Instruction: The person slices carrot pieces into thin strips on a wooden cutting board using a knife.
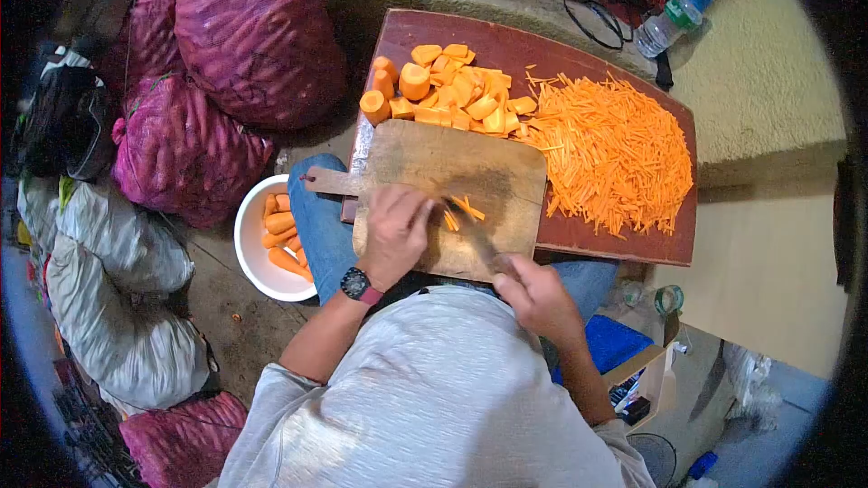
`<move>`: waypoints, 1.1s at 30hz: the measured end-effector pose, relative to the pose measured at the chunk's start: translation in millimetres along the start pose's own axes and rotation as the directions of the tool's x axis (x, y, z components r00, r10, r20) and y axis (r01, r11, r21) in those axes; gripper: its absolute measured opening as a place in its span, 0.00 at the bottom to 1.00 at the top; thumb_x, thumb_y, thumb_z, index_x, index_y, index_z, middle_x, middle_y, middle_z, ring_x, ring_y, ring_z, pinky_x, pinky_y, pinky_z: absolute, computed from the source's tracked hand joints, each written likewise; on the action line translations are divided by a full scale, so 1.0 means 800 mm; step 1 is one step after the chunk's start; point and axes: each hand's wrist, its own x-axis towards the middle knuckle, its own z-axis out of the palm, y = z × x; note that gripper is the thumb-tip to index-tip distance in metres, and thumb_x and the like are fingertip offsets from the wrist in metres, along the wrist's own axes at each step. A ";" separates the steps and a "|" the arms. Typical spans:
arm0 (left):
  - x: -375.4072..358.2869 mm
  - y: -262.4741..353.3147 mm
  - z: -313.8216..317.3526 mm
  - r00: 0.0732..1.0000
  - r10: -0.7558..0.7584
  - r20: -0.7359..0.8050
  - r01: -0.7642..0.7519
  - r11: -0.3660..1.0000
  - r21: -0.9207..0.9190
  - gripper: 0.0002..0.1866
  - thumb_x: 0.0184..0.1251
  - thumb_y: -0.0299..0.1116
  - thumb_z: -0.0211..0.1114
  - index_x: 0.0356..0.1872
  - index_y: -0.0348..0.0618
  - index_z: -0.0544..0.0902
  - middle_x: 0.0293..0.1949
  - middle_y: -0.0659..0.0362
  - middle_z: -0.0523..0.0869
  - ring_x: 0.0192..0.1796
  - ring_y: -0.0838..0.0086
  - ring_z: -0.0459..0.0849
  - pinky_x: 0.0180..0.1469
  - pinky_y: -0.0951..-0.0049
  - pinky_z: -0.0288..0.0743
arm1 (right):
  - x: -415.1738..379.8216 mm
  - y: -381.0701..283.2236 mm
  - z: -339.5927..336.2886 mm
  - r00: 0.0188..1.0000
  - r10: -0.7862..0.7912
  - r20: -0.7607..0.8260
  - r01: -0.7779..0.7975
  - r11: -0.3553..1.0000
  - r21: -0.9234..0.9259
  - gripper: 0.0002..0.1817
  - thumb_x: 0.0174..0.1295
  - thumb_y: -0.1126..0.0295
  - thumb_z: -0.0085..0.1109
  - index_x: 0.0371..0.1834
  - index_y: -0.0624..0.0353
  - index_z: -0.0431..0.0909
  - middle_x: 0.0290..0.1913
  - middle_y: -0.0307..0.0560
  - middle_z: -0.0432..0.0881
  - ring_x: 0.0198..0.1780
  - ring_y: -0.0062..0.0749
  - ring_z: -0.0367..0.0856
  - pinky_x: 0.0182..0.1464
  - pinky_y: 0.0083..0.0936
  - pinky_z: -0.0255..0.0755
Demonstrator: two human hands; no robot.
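My right hand [540,296] is wrapped round the handle of a knife [481,239], whose blurred blade slants over the wooden cutting board [398,145]. Cut carrot strips [467,208] lie right by the blade. On the board, my left hand [398,224] is closed with its fingers curled beside the blade; what they press on is hidden under them. Behind the board, carrot chunks and slices [466,90] are heaped on a dark red tabletop [506,50]. A big pile of shredded carrot [619,158] covers the tabletop's right side.
A white basin [249,258] of whole carrots stands on the floor by my left knee. Full purple mesh sacks [258,32] and white sacks [117,325] line the left. At the back right is a water bottle [674,18]; an open box [646,375] sits right.
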 end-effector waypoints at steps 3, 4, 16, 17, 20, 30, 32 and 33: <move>0.003 -0.004 -0.013 0.975 -0.213 -0.054 0.208 0.974 -0.084 0.07 0.69 0.23 0.75 0.46 0.39 0.91 0.41 0.51 0.90 0.47 0.54 0.85 0.55 0.58 0.74 | 0.012 -0.009 0.010 0.990 -0.016 0.141 0.022 0.999 -0.040 0.17 0.80 0.60 0.61 0.54 0.66 0.81 0.42 0.68 0.88 0.46 0.65 0.89 0.52 0.47 0.80; 0.001 -0.010 -0.014 0.974 -0.219 -0.064 0.214 0.973 -0.084 0.08 0.69 0.23 0.75 0.47 0.39 0.91 0.41 0.51 0.90 0.46 0.54 0.85 0.55 0.58 0.74 | 0.017 -0.001 0.015 0.987 0.001 0.163 0.008 0.999 -0.050 0.17 0.81 0.60 0.60 0.55 0.66 0.82 0.43 0.69 0.88 0.46 0.64 0.89 0.52 0.47 0.80; -0.004 -0.010 -0.005 0.990 -0.032 0.138 0.008 0.985 0.174 0.12 0.66 0.27 0.78 0.50 0.43 0.91 0.41 0.57 0.87 0.48 0.58 0.83 0.56 0.57 0.67 | 0.069 0.086 -0.115 0.908 -0.077 -0.411 0.056 0.996 -0.063 0.14 0.84 0.63 0.57 0.54 0.63 0.84 0.27 0.31 0.74 0.25 0.16 0.69 0.27 0.25 0.65; -0.004 -0.010 -0.004 0.990 -0.019 0.142 -0.008 0.982 0.188 0.12 0.66 0.27 0.78 0.49 0.43 0.91 0.42 0.57 0.87 0.47 0.59 0.83 0.57 0.56 0.66 | 0.071 0.088 -0.125 0.871 -0.102 -0.481 0.028 0.987 -0.159 0.13 0.84 0.63 0.57 0.52 0.63 0.84 0.27 0.30 0.73 0.25 0.16 0.68 0.27 0.25 0.64; -0.005 -0.010 -0.003 0.991 -0.030 0.133 0.003 0.980 0.198 0.11 0.66 0.28 0.78 0.47 0.43 0.91 0.41 0.58 0.87 0.47 0.59 0.83 0.56 0.56 0.66 | 0.063 0.074 -0.127 0.860 -0.093 -0.502 0.066 0.995 -0.072 0.14 0.84 0.64 0.58 0.56 0.65 0.84 0.29 0.36 0.75 0.30 0.20 0.71 0.33 0.28 0.68; 0.020 -0.007 0.001 0.985 -0.012 0.171 -0.016 0.987 0.161 0.10 0.64 0.29 0.79 0.45 0.44 0.90 0.39 0.57 0.85 0.47 0.58 0.82 0.56 0.55 0.66 | 0.044 0.018 -0.063 0.935 -0.072 -0.347 0.036 0.993 -0.111 0.18 0.80 0.67 0.60 0.65 0.66 0.81 0.40 0.66 0.89 0.44 0.60 0.92 0.50 0.49 0.82; 0.036 -0.010 0.010 0.986 0.052 0.159 -0.076 0.986 0.147 0.09 0.65 0.30 0.79 0.45 0.44 0.90 0.39 0.57 0.85 0.47 0.58 0.83 0.55 0.55 0.67 | 0.045 0.021 -0.057 0.939 -0.047 -0.339 0.044 0.999 -0.016 0.18 0.79 0.66 0.60 0.65 0.66 0.81 0.40 0.68 0.89 0.46 0.66 0.92 0.51 0.53 0.82; 0.047 -0.010 0.015 0.985 0.057 0.163 -0.081 0.987 0.142 0.09 0.65 0.30 0.79 0.45 0.44 0.90 0.39 0.57 0.85 0.47 0.58 0.83 0.55 0.55 0.67 | 0.049 0.032 -0.052 0.945 -0.091 -0.315 0.045 0.988 -0.149 0.17 0.79 0.66 0.60 0.63 0.66 0.81 0.42 0.71 0.89 0.48 0.70 0.91 0.51 0.56 0.81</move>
